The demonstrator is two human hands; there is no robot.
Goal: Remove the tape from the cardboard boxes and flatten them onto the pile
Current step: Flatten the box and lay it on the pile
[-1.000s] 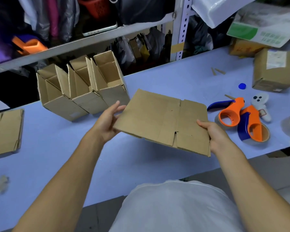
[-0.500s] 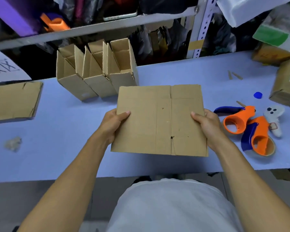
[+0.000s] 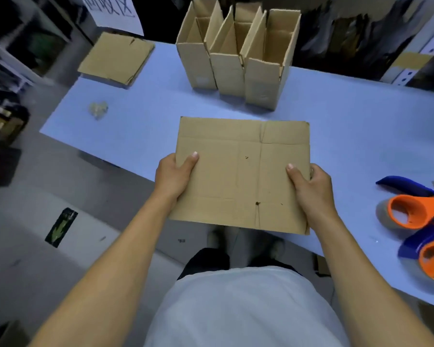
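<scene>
A flattened brown cardboard box (image 3: 238, 171) is held level over the near edge of the blue table (image 3: 348, 126). My left hand (image 3: 173, 175) grips its left edge, thumb on top. My right hand (image 3: 311, 186) grips its right edge the same way. The pile of flattened boxes (image 3: 115, 58) lies at the table's far left corner. Three open, upright cardboard boxes (image 3: 236, 53) stand side by side at the back of the table, beyond the held box.
Two orange and blue tape dispensers (image 3: 416, 221) lie at the right on the table. A crumpled wad of tape (image 3: 98, 110) sits left of centre. Shelving runs behind the table. Grey floor lies to the left.
The view has swung left and down, bringing the pile and the floor into sight. The flattened box has stayed in both hands, now closer to my body.
</scene>
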